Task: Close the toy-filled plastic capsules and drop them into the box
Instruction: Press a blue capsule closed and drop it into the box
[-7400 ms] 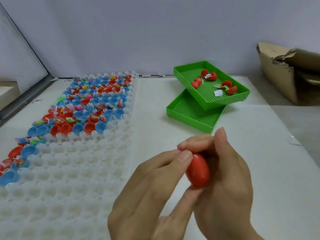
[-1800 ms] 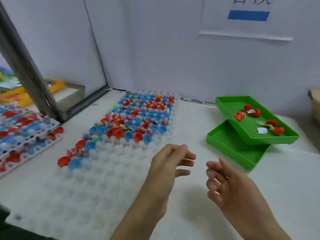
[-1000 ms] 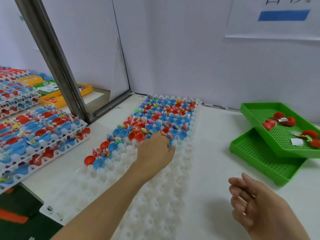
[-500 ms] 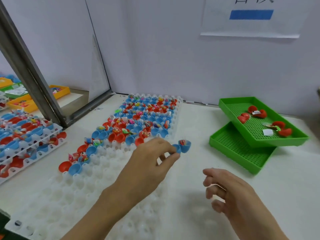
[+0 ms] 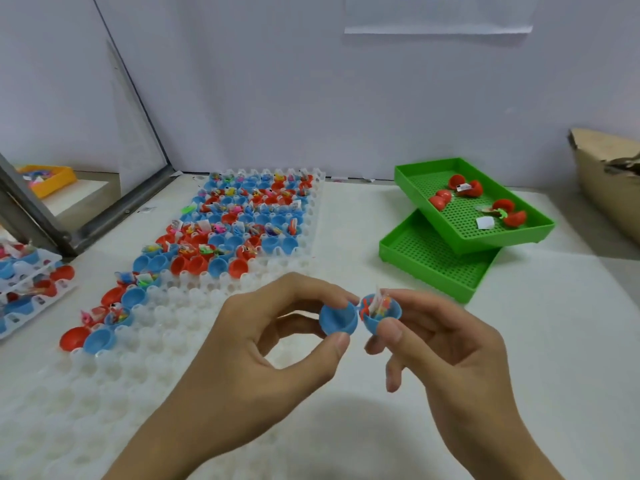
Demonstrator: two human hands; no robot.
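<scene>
An open blue capsule is held in front of me, above the white table. My left hand [image 5: 263,344] pinches its empty half [image 5: 337,318] between thumb and fingers. My right hand [image 5: 446,355] pinches the other half [image 5: 381,315], which holds a small toy and a slip of paper. The two halves sit side by side, touching at the hinge. The cardboard box [image 5: 606,181] shows at the far right edge, mostly cut off.
A white cell tray [image 5: 121,368] lies at the left, its far part filled with several open red and blue capsules [image 5: 239,223]. Two stacked green trays [image 5: 443,268] stand at the right, the upper one holding red capsule halves [image 5: 465,187]. More filled trays [image 5: 24,285] sit at the far left.
My left hand has brought the blue capsule from the tray toward me. My right hand has come up and taken hold of the filled half.
</scene>
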